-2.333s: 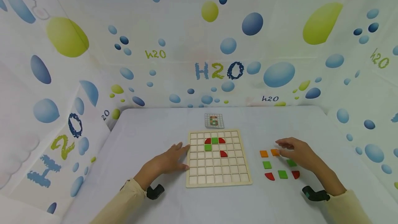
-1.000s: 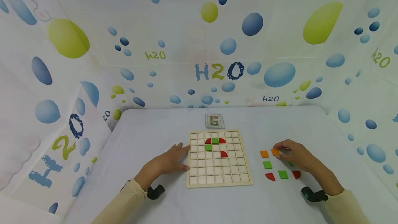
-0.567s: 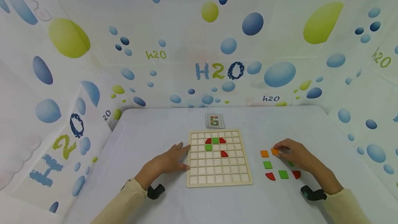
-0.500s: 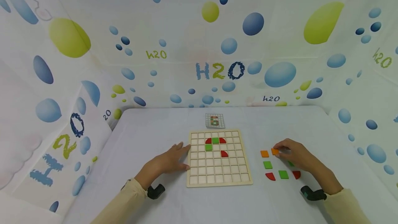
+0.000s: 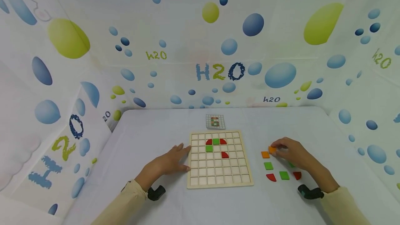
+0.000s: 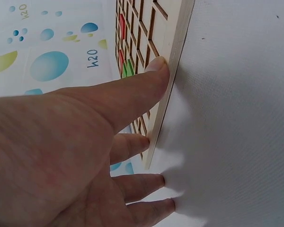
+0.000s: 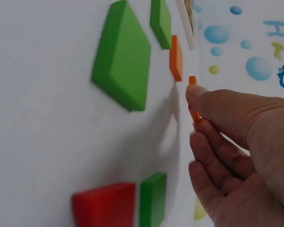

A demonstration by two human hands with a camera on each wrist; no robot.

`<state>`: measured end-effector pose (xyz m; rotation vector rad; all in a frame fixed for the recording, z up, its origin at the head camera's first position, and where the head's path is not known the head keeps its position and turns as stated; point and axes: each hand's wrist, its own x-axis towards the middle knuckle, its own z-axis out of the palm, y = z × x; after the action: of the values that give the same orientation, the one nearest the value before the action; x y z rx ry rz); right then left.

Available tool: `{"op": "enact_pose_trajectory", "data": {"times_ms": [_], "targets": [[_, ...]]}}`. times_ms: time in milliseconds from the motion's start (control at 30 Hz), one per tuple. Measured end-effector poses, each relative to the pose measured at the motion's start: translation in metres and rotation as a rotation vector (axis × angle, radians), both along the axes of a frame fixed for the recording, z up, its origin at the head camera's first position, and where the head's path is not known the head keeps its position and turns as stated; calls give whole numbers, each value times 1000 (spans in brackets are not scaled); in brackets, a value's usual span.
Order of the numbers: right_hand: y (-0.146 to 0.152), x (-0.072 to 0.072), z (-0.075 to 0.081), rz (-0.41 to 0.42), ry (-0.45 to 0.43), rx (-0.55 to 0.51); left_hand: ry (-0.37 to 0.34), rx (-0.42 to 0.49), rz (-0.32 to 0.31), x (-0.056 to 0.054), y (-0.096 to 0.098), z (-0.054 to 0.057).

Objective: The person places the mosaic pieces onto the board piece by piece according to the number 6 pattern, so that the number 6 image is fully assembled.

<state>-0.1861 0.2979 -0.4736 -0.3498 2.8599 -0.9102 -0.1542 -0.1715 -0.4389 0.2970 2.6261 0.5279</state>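
My right hand pinches an orange square tile between thumb and forefinger, lifted a little off the white tabletop. Close by on its left lies a second orange tile. My left hand rests at the left edge of a wooden grid board, thumb tip on the rim and fingers spread straight, as the left wrist view shows. Set in the board are red quarter-round tiles, among them one near the middle, and two green squares, one of them in the second row.
Below the right hand lie green squares and red quarter-rounds; one green tile is partly covered by the hand. Behind the board stands a small clear pattern card with a coloured grid figure. A printed curtain encloses the table.
My right hand has closed its fingertips on the orange tile and raised it, shifting slightly left toward the other orange tile. My left hand has stayed at the board's edge.
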Motion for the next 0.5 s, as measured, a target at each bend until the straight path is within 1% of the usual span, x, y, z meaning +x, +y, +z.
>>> {"op": "enact_pose_trajectory", "data": {"times_ms": [100, 300, 500], "targets": [[-5, -1, 4, 2, 11, 0, 4, -6, 1, 0, 0, -2], [-15, -5, 12, 32, 69, 10, 7, -8, -6, 0, -1, -2], [-27, -9, 21, 23, 48, 14, 9, 1, -8, 0, -1, -1]]}}
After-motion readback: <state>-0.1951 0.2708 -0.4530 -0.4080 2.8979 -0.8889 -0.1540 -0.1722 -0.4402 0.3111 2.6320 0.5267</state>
